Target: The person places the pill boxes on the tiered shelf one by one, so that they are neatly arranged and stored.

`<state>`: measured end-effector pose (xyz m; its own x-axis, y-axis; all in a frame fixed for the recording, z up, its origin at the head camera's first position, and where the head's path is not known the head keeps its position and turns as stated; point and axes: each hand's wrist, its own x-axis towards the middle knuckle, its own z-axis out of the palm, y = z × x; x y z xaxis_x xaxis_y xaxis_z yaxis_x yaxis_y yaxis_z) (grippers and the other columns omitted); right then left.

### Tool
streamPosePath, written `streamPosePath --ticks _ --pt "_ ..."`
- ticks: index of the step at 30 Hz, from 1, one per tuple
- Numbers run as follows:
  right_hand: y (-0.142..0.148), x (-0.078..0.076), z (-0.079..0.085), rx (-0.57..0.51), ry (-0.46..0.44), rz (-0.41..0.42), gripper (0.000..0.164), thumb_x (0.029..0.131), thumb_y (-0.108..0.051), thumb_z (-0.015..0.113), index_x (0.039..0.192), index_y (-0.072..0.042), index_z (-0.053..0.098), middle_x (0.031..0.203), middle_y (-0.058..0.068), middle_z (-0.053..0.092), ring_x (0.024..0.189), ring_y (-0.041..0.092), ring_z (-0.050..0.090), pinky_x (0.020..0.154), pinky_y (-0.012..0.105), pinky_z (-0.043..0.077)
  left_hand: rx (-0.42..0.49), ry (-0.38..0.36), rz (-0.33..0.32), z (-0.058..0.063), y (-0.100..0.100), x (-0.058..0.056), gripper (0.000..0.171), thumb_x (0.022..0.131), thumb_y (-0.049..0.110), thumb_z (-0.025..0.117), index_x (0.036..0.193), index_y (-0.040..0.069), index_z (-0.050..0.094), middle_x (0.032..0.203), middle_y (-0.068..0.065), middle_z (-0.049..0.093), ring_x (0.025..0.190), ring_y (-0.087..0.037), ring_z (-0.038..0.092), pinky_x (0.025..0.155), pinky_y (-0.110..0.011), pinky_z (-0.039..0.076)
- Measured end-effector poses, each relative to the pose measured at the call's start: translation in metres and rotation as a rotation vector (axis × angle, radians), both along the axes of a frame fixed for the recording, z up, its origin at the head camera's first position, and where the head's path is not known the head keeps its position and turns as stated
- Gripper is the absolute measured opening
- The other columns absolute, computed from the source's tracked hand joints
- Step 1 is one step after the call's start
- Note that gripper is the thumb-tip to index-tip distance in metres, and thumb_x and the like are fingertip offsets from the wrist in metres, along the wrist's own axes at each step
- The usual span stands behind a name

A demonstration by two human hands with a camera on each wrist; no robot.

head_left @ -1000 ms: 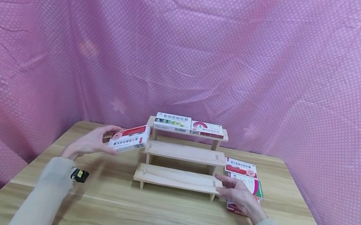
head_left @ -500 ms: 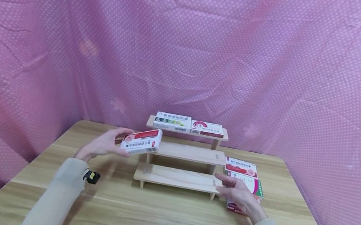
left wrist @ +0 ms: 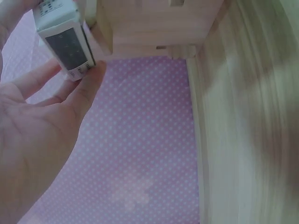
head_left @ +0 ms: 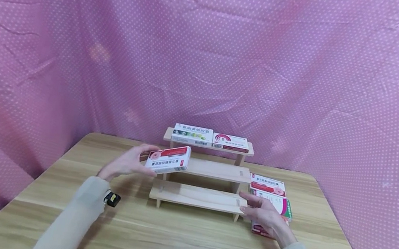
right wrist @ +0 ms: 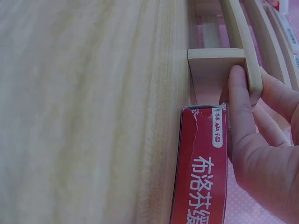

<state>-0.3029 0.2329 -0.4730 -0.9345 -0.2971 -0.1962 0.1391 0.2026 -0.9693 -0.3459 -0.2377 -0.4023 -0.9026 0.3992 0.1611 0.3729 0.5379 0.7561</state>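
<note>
The two hands are well apart, each gripping something of its own. The left hand (head_left: 128,163) pinches a white-and-red box (head_left: 169,159) by its left end between thumb and fingers, a hold that leaves most of the printed face and the far end uncovered. That box is off the table (head_left: 180,243), tilted with its right end higher, at the left end of the middle shelf (head_left: 219,170); whether it touches the board cannot be told from these angles. The right hand (head_left: 265,215) is clamped on the right end of the bottom shelf (head_left: 196,196), thumb and fingers round the wood, a grip that should keep the wooden stand (head_left: 239,160) from sliding or tipping. On the top shelf (head_left: 168,134), a white-and-green box (head_left: 192,134) and a box with red arcs (head_left: 231,142) lie side by side, their printed faces easy to see from the front. Just right of the stand, handy to reach, lie another white-and-red carton (head_left: 269,185), a pink-and-green carton (head_left: 269,201) and a red carton (right wrist: 201,163), the last partly behind the right hand in the head view
</note>
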Motion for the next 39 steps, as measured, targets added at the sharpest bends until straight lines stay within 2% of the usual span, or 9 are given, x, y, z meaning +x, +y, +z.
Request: streamPosePath --ticks 7,10,13,18,25,33,39 --pt "0.0 -0.001 0.0 -0.006 -0.017 -0.007 0.06 0.09 -0.013 0.07 0.145 -0.006 0.047 0.15 0.018 0.042 0.094 0.009 0.056 0.077 0.022 0.051 -0.068 0.078 0.06 -0.003 0.016 0.002 0.093 0.063 0.043 0.09 0.143 0.018 0.048 0.142 -0.008 0.05 0.124 -0.029 0.05 0.109 -0.059 0.038" --pt "0.0 -0.001 0.0 -0.026 -0.026 0.006 0.06 0.091 -0.012 0.068 0.146 -0.005 0.045 0.147 0.017 0.045 0.095 0.008 0.06 0.082 0.023 0.054 -0.08 0.099 0.078 -0.004 0.021 0.003 0.091 0.065 0.041 0.089 0.143 0.019 0.048 0.145 -0.008 0.048 0.129 -0.031 0.047 0.111 -0.061 0.036" --pt "0.001 0.0 0.0 -0.033 -0.039 -0.003 0.059 0.091 -0.012 0.068 0.146 -0.006 0.045 0.145 0.016 0.048 0.095 0.009 0.061 0.083 0.025 0.055 -0.079 0.095 0.091 -0.005 0.026 0.003 0.093 0.065 0.04 0.089 0.145 0.019 0.046 0.148 -0.008 0.046 0.134 -0.032 0.044 0.112 -0.063 0.033" --pt "0.001 0.0 0.001 -0.011 -0.048 -0.012 0.06 0.09 -0.015 0.07 0.145 -0.009 0.047 0.144 0.017 0.048 0.096 0.012 0.061 0.082 0.026 0.054 -0.08 0.076 0.096 -0.007 0.033 0.0 0.102 0.063 0.051 0.087 0.148 0.018 0.042 0.152 -0.009 0.042 0.139 -0.034 0.039 0.113 -0.063 0.031" --pt "0.003 0.0 0.0 -0.007 -0.063 -0.026 0.06 0.089 -0.016 0.071 0.145 -0.011 0.048 0.139 0.013 0.052 0.093 0.012 0.059 0.077 0.024 0.051 -0.034 0.064 0.126 -0.01 0.046 -0.003 0.097 0.067 0.044 0.087 0.148 0.017 0.041 0.149 -0.01 0.045 0.137 -0.033 0.042 0.115 -0.059 0.032" --pt "0.007 0.002 0.001 -0.023 -0.062 -0.013 0.06 0.09 -0.015 0.07 0.146 -0.01 0.047 0.145 0.018 0.049 0.098 0.013 0.063 0.086 0.029 0.056 0.065 0.05 0.166 -0.018 0.058 0.003 0.101 0.07 0.041 0.087 0.152 0.015 0.035 0.151 -0.013 0.043 0.137 -0.031 0.044 0.115 -0.051 0.036" --pt "0.009 0.005 0.003 -0.008 -0.06 -0.007 0.06 0.09 -0.015 0.07 0.146 -0.01 0.047 0.146 0.018 0.047 0.097 0.013 0.062 0.086 0.029 0.055 0.106 0.05 0.173 -0.019 0.064 0.008 0.102 0.07 0.035 0.087 0.153 0.012 0.031 0.154 -0.014 0.039 0.138 -0.032 0.043 0.115 -0.048 0.038"
